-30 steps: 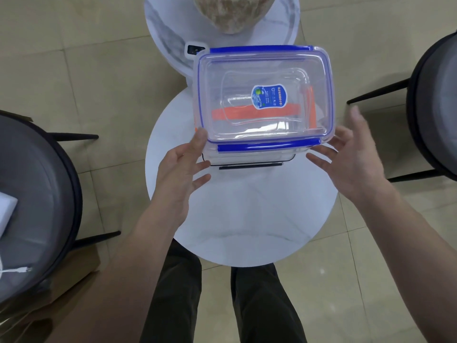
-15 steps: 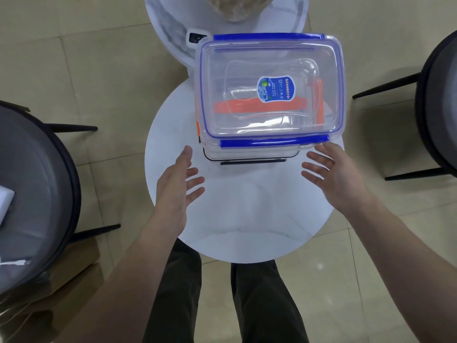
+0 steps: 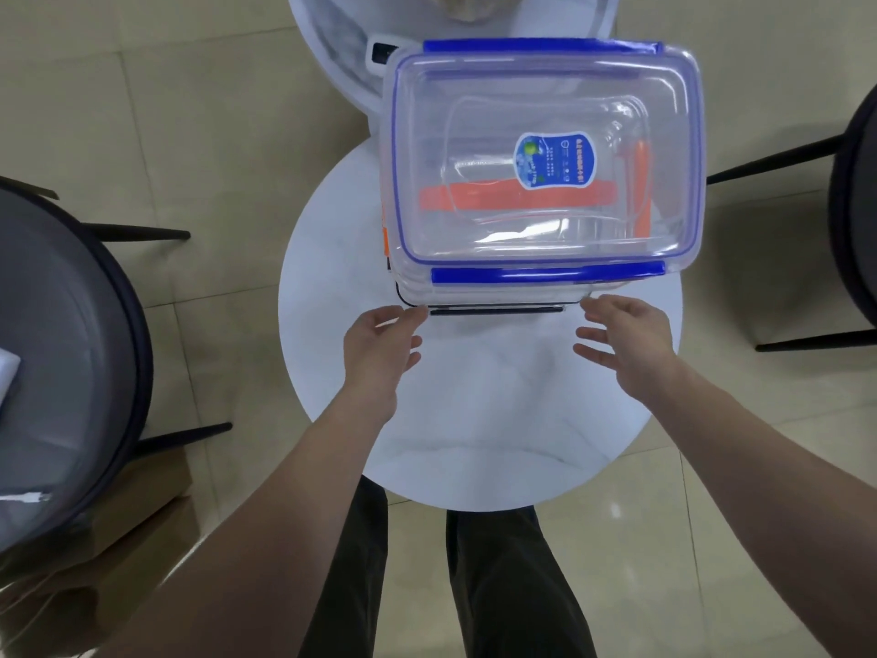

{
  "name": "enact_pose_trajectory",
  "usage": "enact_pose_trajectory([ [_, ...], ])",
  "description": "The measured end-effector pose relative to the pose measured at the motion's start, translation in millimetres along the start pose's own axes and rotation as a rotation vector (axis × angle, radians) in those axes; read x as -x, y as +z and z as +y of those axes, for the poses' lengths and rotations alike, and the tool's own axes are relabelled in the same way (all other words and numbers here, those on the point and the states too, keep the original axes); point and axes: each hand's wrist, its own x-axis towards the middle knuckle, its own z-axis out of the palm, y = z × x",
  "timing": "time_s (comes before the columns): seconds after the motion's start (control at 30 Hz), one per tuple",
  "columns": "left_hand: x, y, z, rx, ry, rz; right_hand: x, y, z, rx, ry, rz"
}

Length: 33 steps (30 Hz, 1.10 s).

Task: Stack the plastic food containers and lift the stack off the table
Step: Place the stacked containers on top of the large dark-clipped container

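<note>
A stack of clear plastic food containers stands on the far half of a round white table. The top container has blue lid clips and a blue label. Orange clips of a container under it show through, and a black-trimmed one sits at the bottom. My left hand reaches toward the stack's near left bottom corner, fingers apart, fingertips at the black trim. My right hand is spread just before the near right bottom corner. Neither hand holds anything.
A second round white table stands behind the stack, with a small white device at its edge. Dark round chairs flank me on the left and right. A cardboard box lies on the tiled floor.
Both hands left the top container's sides, dropped toward the table, and now reach forward at the base of the stack. The stack has stayed in place.
</note>
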Motion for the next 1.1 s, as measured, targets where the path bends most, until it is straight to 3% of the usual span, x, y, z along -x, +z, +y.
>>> enact_pose_trajectory([
  [0.4,-35,14,0,-0.042,0.05,0.074,-28,17,4,0.028,-0.011,-0.046],
  [0.77,-48,20,-6,-0.072,0.115,0.108,-29,22,6,-0.156,0.008,-0.047],
  [1.1,-48,19,-6,-0.1,0.14,0.127,-32,23,8,-0.128,-0.009,-0.036],
])
